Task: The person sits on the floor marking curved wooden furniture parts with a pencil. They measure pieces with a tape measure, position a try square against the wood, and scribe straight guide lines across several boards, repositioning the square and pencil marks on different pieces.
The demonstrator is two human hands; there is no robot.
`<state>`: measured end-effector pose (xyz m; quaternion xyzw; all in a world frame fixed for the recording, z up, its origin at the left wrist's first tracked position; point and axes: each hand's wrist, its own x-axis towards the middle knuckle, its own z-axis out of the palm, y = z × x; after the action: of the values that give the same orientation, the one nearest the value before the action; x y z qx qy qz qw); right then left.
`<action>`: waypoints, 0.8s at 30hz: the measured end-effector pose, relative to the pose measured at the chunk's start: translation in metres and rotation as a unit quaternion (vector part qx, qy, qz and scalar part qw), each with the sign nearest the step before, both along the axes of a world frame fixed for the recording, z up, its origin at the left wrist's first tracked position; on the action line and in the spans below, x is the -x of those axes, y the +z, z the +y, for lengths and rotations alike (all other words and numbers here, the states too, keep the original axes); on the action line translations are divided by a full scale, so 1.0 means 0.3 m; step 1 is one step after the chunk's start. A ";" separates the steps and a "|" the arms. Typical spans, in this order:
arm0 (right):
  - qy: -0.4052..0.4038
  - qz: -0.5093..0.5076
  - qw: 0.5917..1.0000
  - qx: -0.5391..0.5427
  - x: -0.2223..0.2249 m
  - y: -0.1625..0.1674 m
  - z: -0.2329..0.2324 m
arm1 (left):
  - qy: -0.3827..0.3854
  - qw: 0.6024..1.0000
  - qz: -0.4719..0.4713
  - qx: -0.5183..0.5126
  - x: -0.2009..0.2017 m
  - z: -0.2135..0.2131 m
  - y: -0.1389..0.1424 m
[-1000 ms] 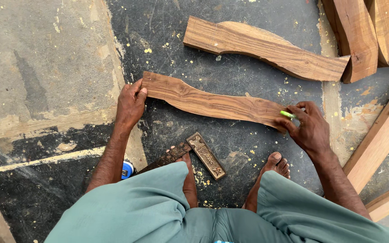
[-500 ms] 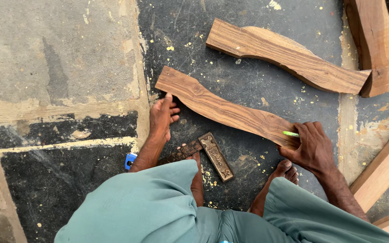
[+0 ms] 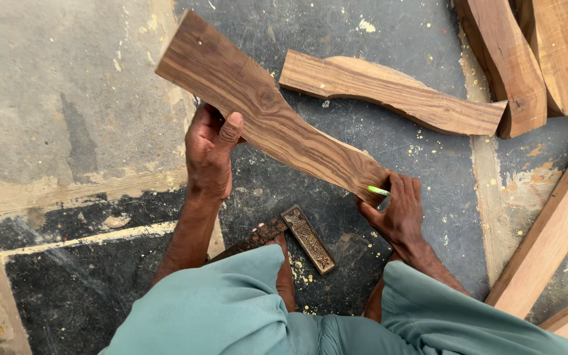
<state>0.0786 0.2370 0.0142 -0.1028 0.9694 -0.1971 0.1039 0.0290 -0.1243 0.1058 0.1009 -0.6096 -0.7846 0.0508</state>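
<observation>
A curved, dark-grained wooden piece [image 3: 267,115] is lifted off the floor and held between both hands. My left hand [image 3: 210,151] grips its underside near the middle, thumb on the top face. My right hand [image 3: 397,209] holds the lower right end and also pinches a small green pencil [image 3: 377,190] against the wood. Below the piece, a try square [image 3: 307,238] with a brass-patterned stock lies on the dark floor between my knees.
A second curved wooden piece [image 3: 396,92] lies on the floor beyond. More shaped pieces [image 3: 527,59] are stacked at the top right. Long pale planks [image 3: 553,230] run along the right edge. My bare feet and teal trousers [image 3: 244,309] fill the bottom.
The curved piece lay flat on the floor; now both hands have lifted it and its left end is raised toward the camera. My left hand moved under its middle.
</observation>
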 end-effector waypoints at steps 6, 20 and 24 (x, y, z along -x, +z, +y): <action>0.077 0.008 0.983 0.167 0.103 -0.033 -0.185 | -0.062 0.979 0.085 0.173 0.146 -0.066 0.271; -0.061 -0.069 0.954 0.285 0.190 -0.026 -0.151 | -0.053 0.932 0.039 0.357 0.238 -0.124 0.316; -0.081 -0.124 0.946 0.287 0.230 0.060 -0.176 | -0.076 0.929 0.029 0.360 0.250 -0.125 0.323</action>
<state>0.0095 0.1842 0.0321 -0.0242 0.8563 -0.4859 0.1734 -0.0460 -0.1617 0.2027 0.0063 -0.8551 -0.5167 0.0422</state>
